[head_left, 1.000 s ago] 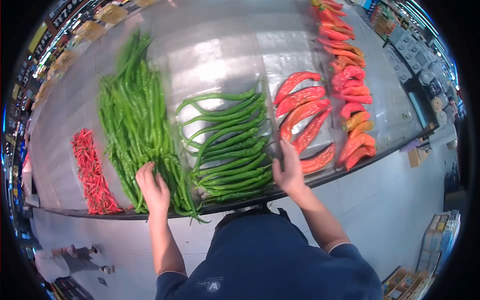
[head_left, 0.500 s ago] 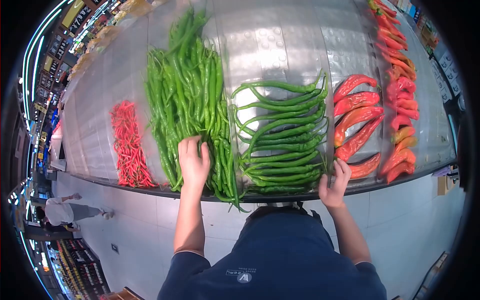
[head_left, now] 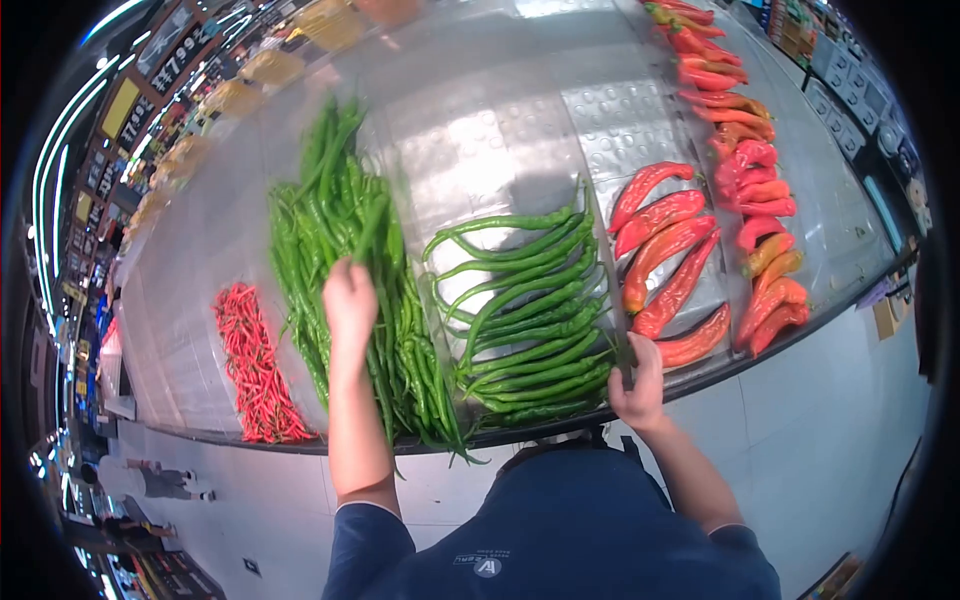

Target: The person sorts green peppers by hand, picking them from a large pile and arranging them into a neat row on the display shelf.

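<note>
My left hand (head_left: 350, 302) is over the pile of long green chili peppers (head_left: 345, 190). Its fingers are closed around the lower end of one green chili pepper (head_left: 372, 228), which points up and away from me. At the front edge of the display, my right hand (head_left: 640, 385) is open with thumb and fingers apart, holding nothing. It rests by the clear divider (head_left: 603, 235), between a neat row of green chili peppers (head_left: 535, 325), laid sideways, and several large red peppers (head_left: 665, 245).
Small red chilies (head_left: 255, 370) lie in a heap at the left. A long line of red and orange peppers (head_left: 750, 170) runs along the right side. The dark front rim (head_left: 500, 436) of the metal display borders my body. Farther left, a person (head_left: 140, 480) is on the floor area.
The view has turned and shifted, so the display sits lower and tilted. My left hand has moved farther up the green pile and closed on a pepper. My right hand stays by the divider.
</note>
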`<state>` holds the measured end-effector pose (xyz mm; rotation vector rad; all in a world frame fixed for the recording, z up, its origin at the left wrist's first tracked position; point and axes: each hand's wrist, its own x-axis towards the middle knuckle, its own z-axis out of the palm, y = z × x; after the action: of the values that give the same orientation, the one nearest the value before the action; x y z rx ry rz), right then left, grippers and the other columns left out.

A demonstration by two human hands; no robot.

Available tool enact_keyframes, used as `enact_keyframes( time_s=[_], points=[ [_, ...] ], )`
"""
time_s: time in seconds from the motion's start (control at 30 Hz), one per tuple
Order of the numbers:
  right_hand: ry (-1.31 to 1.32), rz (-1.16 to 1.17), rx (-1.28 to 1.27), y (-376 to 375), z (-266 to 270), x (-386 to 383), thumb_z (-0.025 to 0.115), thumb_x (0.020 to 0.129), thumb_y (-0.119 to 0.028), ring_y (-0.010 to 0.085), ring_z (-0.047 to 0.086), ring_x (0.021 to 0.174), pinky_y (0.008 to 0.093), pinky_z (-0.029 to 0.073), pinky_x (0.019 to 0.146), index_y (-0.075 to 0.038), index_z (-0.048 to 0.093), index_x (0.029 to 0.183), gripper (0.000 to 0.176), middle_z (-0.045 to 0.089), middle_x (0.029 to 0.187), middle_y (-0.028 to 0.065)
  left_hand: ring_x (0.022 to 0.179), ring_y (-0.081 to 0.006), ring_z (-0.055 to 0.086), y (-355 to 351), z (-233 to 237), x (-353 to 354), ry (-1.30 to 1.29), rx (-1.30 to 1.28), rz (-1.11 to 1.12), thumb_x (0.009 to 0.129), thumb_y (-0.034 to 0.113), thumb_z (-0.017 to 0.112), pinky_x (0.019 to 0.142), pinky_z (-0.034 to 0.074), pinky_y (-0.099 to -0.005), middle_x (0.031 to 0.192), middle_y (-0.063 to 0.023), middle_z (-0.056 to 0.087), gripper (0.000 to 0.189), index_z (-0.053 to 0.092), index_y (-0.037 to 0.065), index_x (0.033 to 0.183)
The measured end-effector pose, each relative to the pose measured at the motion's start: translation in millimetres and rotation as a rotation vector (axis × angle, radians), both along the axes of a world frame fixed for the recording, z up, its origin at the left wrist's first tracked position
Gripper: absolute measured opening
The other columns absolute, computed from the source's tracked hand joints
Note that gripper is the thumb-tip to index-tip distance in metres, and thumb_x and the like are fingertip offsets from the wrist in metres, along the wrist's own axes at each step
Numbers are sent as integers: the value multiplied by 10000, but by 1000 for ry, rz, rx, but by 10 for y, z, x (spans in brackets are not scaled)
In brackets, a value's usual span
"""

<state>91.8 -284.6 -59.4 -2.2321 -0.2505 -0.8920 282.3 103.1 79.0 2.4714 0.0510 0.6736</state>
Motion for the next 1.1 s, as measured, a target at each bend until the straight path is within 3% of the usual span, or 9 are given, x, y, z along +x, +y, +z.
enact_keyframes(
  time_s=[0.07, 0.13, 0.23, 0.27, 0.4, 0.53, 0.67, 0.83, 1.1],
  points=[
    [27, -3, 28, 0, -9, 0, 673, 730, 40, 465, 568, 1145, 506, 448, 1026, 114, 469, 1328, 636, 570, 1266, 288, 686, -173, 591, -165, 375, -205, -22, -131, 28, 1004, 149, 492, 675, 498, -334, 779, -146, 648, 337, 630, -60, 1229],
    [-9, -5, 13, 1, -2, 6, 676, 731, 35, 457, 573, 1134, 501, 452, 1019, 109, 480, 1312, 618, 576, 1256, 279, 725, -165, 588, -310, 505, -288, -152, -113, 29, 1013, 134, 481, 707, 497, -323, 827, -146, 650, 337, 607, -64, 1255],
    [-8, -7, 24, 0, 12, 2, 683, 737, 30, 448, 579, 1125, 496, 454, 1011, 104, 485, 1303, 604, 583, 1241, 272, 816, -216, 643, -731, 724, -363, -172, -137, -178, 1017, 124, 487, 769, 513, -357, 935, -184, 677, 336, 588, -63, 1277],
    [-10, -14, 24, 0, 10, 5, 683, 737, 30, 448, 579, 1125, 496, 454, 1011, 104, 485, 1303, 604, 583, 1241, 272, 912, -320, 676, -794, 671, -261, -193, -4, -225, 1013, 101, 489, 830, 520, -414, 1052, -237, 677, 318, 578, -58, 1273],
    [-20, -17, 51, 10, 15, -15, 688, 751, 19, 444, 582, 1122, 495, 456, 1008, 95, 485, 1312, 601, 587, 1231, 273, 1009, -447, 616, -1141, 543, 287, -51, 271, -416, 917, 44, 542, 920, 487, -505, 1043, -282, 642, 264, 591, -53, 1157],
    [25, -15, 82, 16, -5, -19, 683, 762, 17, 451, 585, 1113, 499, 464, 1001, 94, 484, 1318, 595, 586, 1224, 278, 1029, -441, 613, -1335, 336, 862, -25, 491, -478, 775, -15, 566, 923, 481, -514, 1040, -273, 656, 298, 585, -53, 1070],
    [33, -11, 97, 26, -16, -18, 669, 764, 33, 452, 591, 1102, 489, 477, 993, 108, 483, 1320, 591, 585, 1217, 284, 1056, -387, 629, -1426, 129, 1156, 77, 691, -445, 785, -2, 590, 905, 523, -493, 1051, -230, 681, 307, 601, -17, 1092],
    [15, -11, 84, 40, -35, 1, 670, 763, 40, 448, 595, 1096, 480, 479, 991, 111, 484, 1318, 589, 585, 1216, 282, 1026, -303, 640, -1484, 81, 1288, -90, 819, -114, 884, 109, 594, 838, 533, -490, 1039, -143, 671, 202, 627, 51, 1074],
    [58, -3, 130, 20, -51, -22, 680, 774, 22, 449, 595, 1088, 480, 480, 980, 97, 471, 1322, 592, 585, 1215, 279, 943, -270, 620, -1579, -199, 1160, -108, 1180, -71, 854, 147, 630, 738, 506, -408, 1001, -98, 644, 160, 629, 102, 1007]
  ],
)
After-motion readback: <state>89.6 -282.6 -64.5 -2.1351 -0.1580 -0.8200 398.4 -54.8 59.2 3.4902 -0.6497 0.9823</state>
